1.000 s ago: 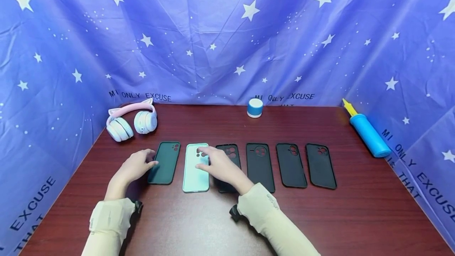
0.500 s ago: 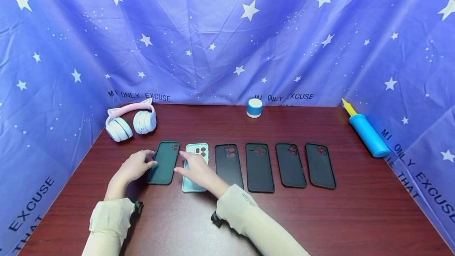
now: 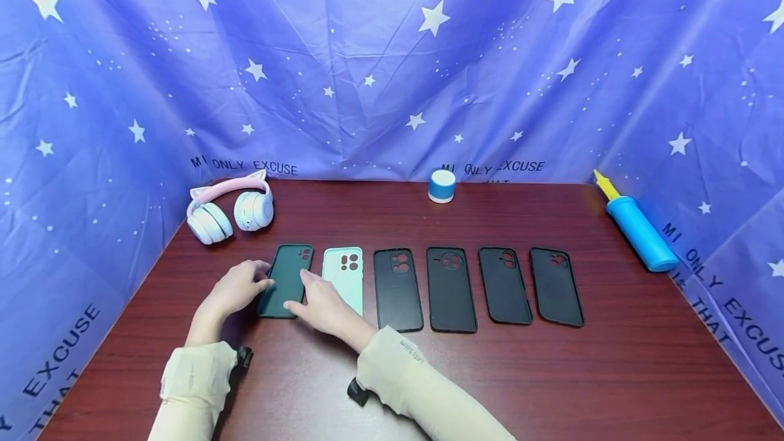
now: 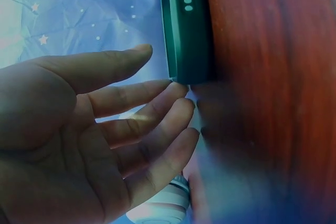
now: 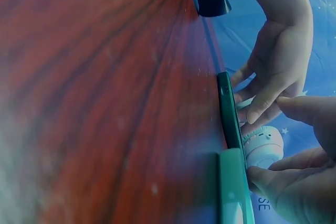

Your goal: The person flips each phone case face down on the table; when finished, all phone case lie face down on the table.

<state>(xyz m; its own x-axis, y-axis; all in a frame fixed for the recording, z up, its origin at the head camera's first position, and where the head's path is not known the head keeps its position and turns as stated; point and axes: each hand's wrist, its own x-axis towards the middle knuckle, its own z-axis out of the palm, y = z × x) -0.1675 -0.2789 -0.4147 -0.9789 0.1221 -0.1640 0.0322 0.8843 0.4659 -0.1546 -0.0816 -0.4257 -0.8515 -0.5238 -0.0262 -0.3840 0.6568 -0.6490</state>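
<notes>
Slid over from the mint case [image 3: 344,279] to the dark green case [image 3: 285,280], that right hand [image 3: 321,307]. Fingers straight, touching its right edge. Left hand [image 3: 235,289] flat against its left edge. Case lying flat on the counter [image 3: 612,373].

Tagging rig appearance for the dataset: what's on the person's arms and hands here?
Both hands bare, no gloves or rings visible: left hand, right hand. Cream long sleeves reach the wrists; the right sleeve bears small dark lettering near the cuff. A black camera mount sits under each wrist. No cables visible.
</notes>
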